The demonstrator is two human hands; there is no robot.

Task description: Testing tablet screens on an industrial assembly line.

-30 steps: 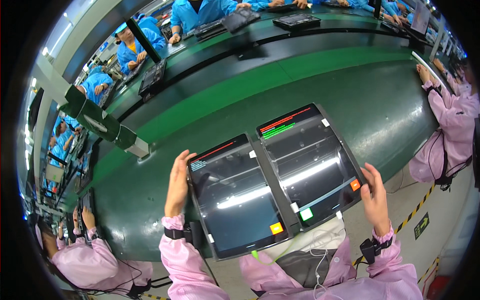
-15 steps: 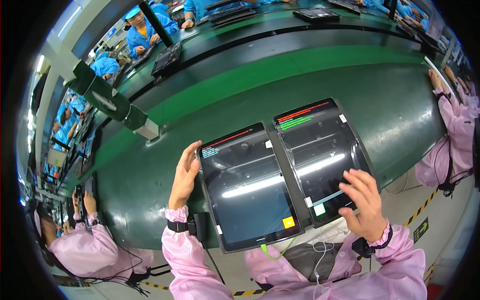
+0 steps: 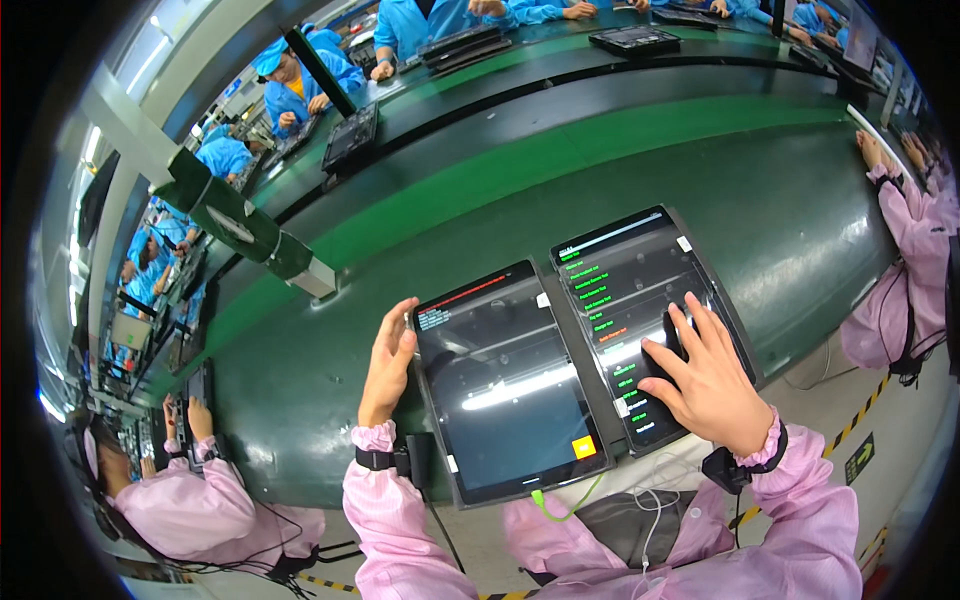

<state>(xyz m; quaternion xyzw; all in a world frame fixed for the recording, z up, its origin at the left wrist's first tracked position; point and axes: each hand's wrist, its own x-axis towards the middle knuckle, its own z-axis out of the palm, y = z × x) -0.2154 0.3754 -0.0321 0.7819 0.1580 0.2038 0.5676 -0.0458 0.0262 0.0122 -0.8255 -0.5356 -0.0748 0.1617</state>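
Two black tablets lie side by side at the near edge of the green bench. My left hand (image 3: 388,362) grips the upper left edge of the left tablet (image 3: 500,375), its thumb and fingers bent around the rim. That tablet's screen is dark, with small lines of text at the top and an orange square low on the right. My right hand (image 3: 712,385) is spread over the right tablet (image 3: 610,285), fingers apart, holding nothing. Whether a fingertip touches the glass I cannot tell. This screen carries a list of mostly green text lines.
A green cable (image 3: 560,515) runs from the left tablet's lower edge, beside white earphone wires (image 3: 655,500). A wrapped post (image 3: 240,225) rises from the bench (image 3: 300,400) at left. Co-workers in pink sit on both sides. Across a raised rail, people in blue handle dark devices.
My right hand has moved up and left over the right tablet. Its screen has switched from a mostly dark page with a green square to a list. My left hand keeps its grip.
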